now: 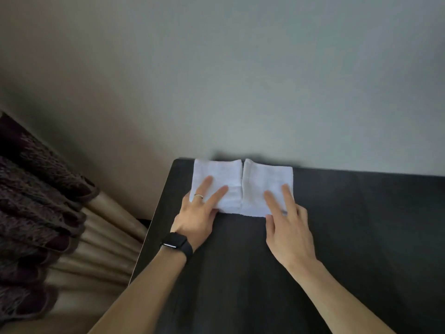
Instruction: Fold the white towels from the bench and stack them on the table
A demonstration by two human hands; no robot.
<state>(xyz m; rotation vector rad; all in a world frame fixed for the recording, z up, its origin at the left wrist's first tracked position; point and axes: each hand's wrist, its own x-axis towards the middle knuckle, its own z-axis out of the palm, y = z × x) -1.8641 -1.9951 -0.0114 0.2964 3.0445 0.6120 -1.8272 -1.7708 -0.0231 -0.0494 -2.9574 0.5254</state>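
Two folded white towels lie side by side at the far left corner of the dark table [349, 225], touching along a middle seam. My left hand [199, 213] rests flat on the left towel [219, 174], fingers spread, a ring on one finger and a black watch on the wrist. My right hand [286, 222] lies flat on the right towel [265, 179], fingers stretched over its near right corner. Neither hand grips anything. The bench is out of view.
A plain grey wall [240, 80] rises right behind the table's far edge. Left of the table hang dark patterned curtains [33, 201] over beige drapes [103, 249]. The table's left edge runs diagonally toward me.
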